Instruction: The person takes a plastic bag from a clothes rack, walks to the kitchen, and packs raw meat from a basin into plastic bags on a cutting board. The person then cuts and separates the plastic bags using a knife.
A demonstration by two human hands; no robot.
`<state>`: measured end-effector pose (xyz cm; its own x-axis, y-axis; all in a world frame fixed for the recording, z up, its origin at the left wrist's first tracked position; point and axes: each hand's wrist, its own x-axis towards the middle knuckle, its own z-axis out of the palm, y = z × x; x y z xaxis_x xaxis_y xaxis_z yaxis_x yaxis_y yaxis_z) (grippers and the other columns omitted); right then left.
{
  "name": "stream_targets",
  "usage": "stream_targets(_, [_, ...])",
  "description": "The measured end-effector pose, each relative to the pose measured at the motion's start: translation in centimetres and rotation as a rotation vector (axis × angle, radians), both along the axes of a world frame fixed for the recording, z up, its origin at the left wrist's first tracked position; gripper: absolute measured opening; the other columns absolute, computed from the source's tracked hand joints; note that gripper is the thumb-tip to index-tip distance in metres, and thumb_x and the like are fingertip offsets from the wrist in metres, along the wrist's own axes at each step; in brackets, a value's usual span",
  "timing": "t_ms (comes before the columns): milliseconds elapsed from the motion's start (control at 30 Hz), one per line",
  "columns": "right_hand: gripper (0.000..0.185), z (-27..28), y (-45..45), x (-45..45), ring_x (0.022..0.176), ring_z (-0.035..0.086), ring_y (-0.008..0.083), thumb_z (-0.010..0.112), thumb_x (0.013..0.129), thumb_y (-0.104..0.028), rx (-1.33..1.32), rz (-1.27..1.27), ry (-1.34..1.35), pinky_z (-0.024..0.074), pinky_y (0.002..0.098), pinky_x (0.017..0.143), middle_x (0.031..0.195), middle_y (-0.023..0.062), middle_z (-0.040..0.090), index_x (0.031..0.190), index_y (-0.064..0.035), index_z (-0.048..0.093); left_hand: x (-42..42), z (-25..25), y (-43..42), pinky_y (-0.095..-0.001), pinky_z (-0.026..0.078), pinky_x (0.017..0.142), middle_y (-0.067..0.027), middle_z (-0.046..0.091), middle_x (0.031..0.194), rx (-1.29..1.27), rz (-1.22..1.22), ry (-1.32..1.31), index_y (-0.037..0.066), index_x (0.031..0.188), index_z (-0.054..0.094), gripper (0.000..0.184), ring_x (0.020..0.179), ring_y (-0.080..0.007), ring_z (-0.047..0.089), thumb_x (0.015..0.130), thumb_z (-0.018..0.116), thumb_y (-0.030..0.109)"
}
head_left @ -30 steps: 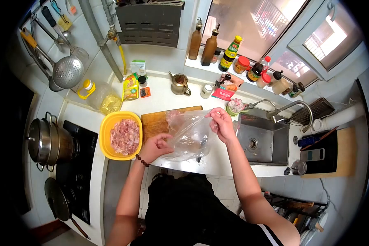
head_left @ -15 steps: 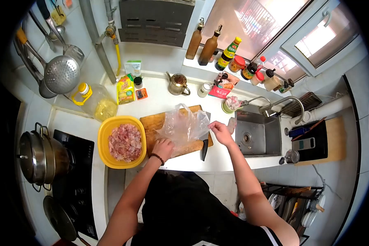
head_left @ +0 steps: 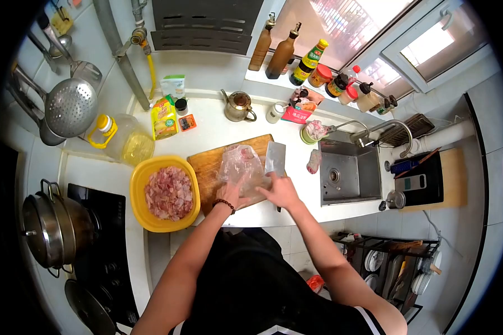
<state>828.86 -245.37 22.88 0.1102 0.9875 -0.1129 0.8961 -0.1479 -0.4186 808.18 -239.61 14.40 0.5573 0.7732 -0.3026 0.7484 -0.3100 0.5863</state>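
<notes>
A clear plastic bag [head_left: 241,161] lies over the wooden cutting board [head_left: 204,162], with something pinkish faintly visible at its upper part. My left hand [head_left: 233,193], wearing a beaded bracelet, rests on the bag's near side with its fingers spread. To the right, my right hand [head_left: 281,192] is open, its thumb stretched toward the bag's near right edge. Its fingertips are by the cleaver [head_left: 275,158], which lies at the board's right end; the hand covers most of the handle. A yellow basin [head_left: 136,206] of cut raw meat [head_left: 169,193] stands left of the board.
A metal sink [head_left: 349,192] is on the right, with a wrapped pinkish item [head_left: 314,161] beside it. Behind the board stand a small metal pot [head_left: 239,107] and a white-lidded jar [head_left: 275,113]. An oil jug [head_left: 129,142] and a stove [head_left: 98,240] are on the left.
The bag has gone from held up and puffed out to lying flatter on the board. My right hand moved left and inward, releasing its pinch; my left hand slid right onto the bag.
</notes>
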Motion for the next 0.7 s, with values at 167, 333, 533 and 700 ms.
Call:
stream_targets(167, [0.017,-2.6,0.8,0.0,0.078,0.071,0.0372,0.073,0.086,-0.016,-0.067,-0.087,0.205,0.0548,0.0467,0.073,0.081,0.0196,0.071,0.093,-0.0003,0.072,-1.1,0.4,0.2,-0.0429,0.05,0.105,-0.0197,0.054,0.145,0.219,0.1,-0.486,0.017,0.155,0.045,0.083,0.123,-0.0367,0.062,0.085,0.083,0.037])
stream_targets(333, [0.019,-0.1,0.9,0.7,0.095,0.069,0.0422,0.072,0.082,-0.01,-0.045,0.065,0.262,0.0534,0.05,0.088,0.092,0.0227,0.073,0.099,-0.0015,0.072,-0.6,0.0,1.3,-0.0384,0.049,0.106,-0.0113,0.063,0.135,-0.983,0.53,-1.05,0.009,0.131,0.059,0.034,0.117,-0.0225,0.065,0.103,0.064,0.027])
stream_targets(533, [0.022,-0.9,1.1,-0.4,0.089,0.071,0.0278,0.065,0.086,-0.004,0.072,-0.069,0.711,0.0542,0.0382,0.081,0.091,0.0134,0.073,0.107,0.0021,0.069,2.8,4.4,1.6,-0.042,0.052,0.104,-0.0143,0.067,0.127,-0.983,0.718,-1.164,0.007,0.114,0.057,0.021,0.116,-0.0255,0.066,0.111,0.049,0.026])
stream_targets(700, [0.015,-2.1,1.7,-0.1,0.078,0.058,0.0082,0.054,0.089,0.005,-0.066,-0.178,1.002,0.0481,0.0254,0.071,0.083,0.0009,0.065,0.095,0.0002,0.068,4.7,6.0,3.6,-0.0462,0.053,0.104,-0.0166,0.068,0.118,-1.089,0.922,-1.265,0.008,0.11,0.053,0.023,0.113,-0.0308,0.067,0.112,0.041,0.028])
